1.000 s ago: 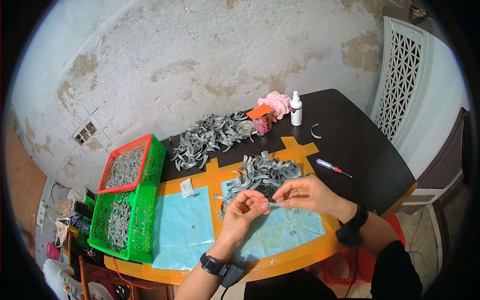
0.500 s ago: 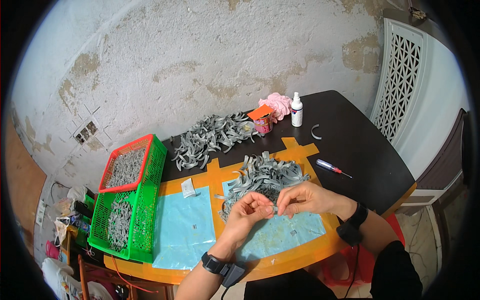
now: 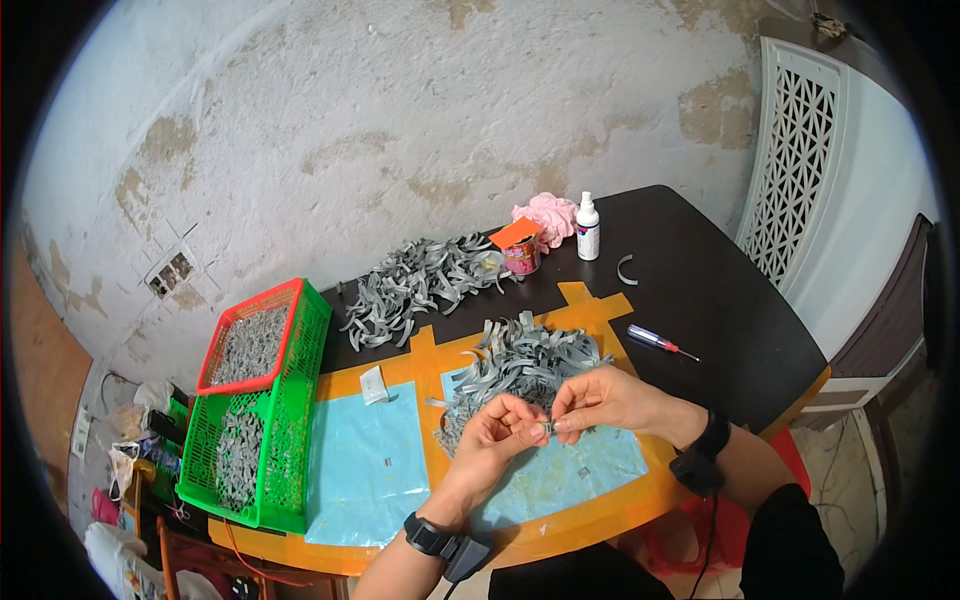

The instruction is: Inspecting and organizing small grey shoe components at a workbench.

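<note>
My left hand [image 3: 494, 434] and my right hand [image 3: 608, 402] meet above a pile of grey curved strips [image 3: 525, 355]. Thumbs and fingertips of both are pinched on a small grey piece [image 3: 548, 427], mostly covered by the fingers. Its exact kind is too small to make out. Under my hands lies a light blue sheet [image 3: 560, 478], fixed to the dark table with orange tape. A tiny grey bit [image 3: 583, 471] rests on that sheet, below my right hand.
At left, a red basket [image 3: 283, 377] of small grey parts sits on a green basket [image 3: 283, 500] holding more. Beyond lie another strip heap [image 3: 415, 285], a tin [image 3: 521, 257], pink cloth [image 3: 548, 215] and a white bottle [image 3: 588, 232]. A screwdriver [image 3: 655, 339] lies at right.
My fingertips have shifted slightly around the small grey piece, and more of it shows between them. The whole view has moved a little; the things on the table stay in place.
</note>
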Demonstrator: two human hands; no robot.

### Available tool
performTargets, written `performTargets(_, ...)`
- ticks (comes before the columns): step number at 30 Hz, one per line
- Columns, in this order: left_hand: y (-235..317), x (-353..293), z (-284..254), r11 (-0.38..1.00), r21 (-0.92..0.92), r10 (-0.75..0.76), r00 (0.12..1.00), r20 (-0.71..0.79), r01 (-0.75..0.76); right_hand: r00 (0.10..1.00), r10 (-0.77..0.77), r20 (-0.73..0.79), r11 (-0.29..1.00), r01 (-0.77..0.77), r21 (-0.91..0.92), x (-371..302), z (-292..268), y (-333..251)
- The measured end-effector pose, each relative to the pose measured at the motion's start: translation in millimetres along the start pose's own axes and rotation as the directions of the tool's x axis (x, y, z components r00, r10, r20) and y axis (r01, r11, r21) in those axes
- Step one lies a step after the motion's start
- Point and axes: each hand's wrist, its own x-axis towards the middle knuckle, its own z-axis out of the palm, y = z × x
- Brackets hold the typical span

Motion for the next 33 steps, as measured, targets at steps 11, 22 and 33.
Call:
performTargets(11, -2.3, -1.2, -0.9, 1.000, 0.008, 0.014, 0.998, 0.057, -0.015, 0.997, 0.000, 0.079, 1.000, 0.000, -0.004, -1.3, 0.1, -2.0)
performTargets(22, -0.9, -0.9, 1.3, 0.997, 0.078, -0.009, 0.999, 0.033, 0.007, 0.996, 0.022, 0.082, 0.999, -0.019, -0.039, -1.2, -1.0, 0.7)
performTargets(33, 2.9, 0.1, 3.6, 0.995, 0.060, -0.073, 0.996, -0.055, 0.076, 0.998, -0.058, 0.003, 0.990, 0.058, -0.125, 1.1, 2.2, 8.2)
